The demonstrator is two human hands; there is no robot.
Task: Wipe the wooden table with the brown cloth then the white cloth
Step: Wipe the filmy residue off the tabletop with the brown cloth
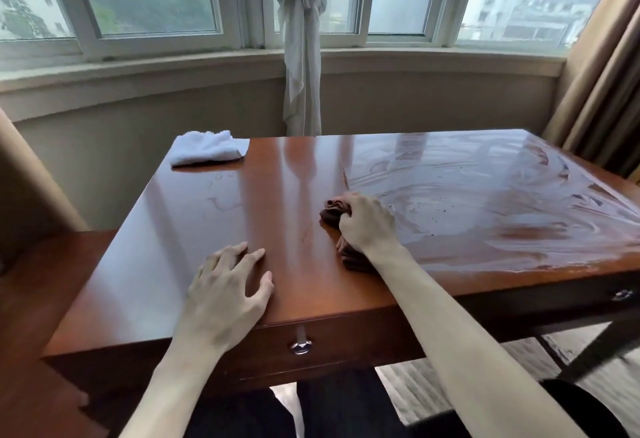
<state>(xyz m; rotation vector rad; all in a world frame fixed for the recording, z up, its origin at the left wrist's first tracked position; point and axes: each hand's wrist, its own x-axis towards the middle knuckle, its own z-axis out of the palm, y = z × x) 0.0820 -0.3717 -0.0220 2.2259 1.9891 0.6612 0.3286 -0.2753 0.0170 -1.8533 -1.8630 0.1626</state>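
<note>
Left hand [225, 293] flat on wooden table [194, 229], right hand [367, 226] gripping brown cloth [334, 214]

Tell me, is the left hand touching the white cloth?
Apart. The head view shows the left hand resting flat near the table's front edge, while the white cloth lies at the far left corner with bare wood between them.

1. We see the brown cloth [334, 215] bunched into a dark wad inside the grip, pressed on the glossy wooden tabletop [221, 215].
2. Right of the grip the tabletop shows wet, streaky swirls; left of it, dry shine.
3. The white cloth [209, 151] lies crumpled far left beyond the grip, at the back corner.
</note>
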